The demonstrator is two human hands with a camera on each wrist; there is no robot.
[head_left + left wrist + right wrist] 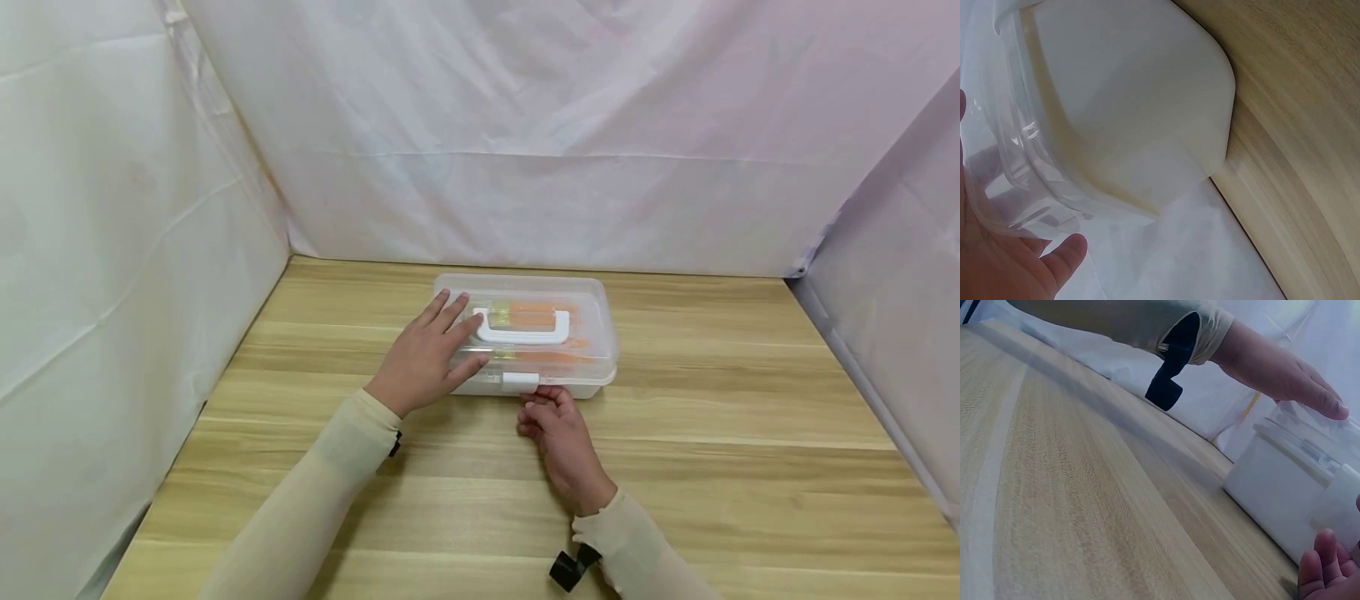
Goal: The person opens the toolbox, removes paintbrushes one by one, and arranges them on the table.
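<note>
A clear-lidded plastic box [592, 371] with a white carrying handle [525, 337] sits on the table. Orange and yellow items [536, 313] show through its lid. My left hand [423, 358] lies spread over the lid's left part, fingers fairly straight. In the left wrist view, the left thumb [1066, 256] shows near the lid's end. On the box's front is a white latch [520, 382]. My right hand [561, 437] is at the latch's lower edge with fingers loosely bent. The right fingers [1327, 559] appear beneath the latch in the right wrist view; their contact is partly hidden.
The wood-grain table [712, 467] surrounds the box. White cloth [525, 167] hangs behind it and at both sides. A black wrist-worn device [573, 567] is on my right wrist.
</note>
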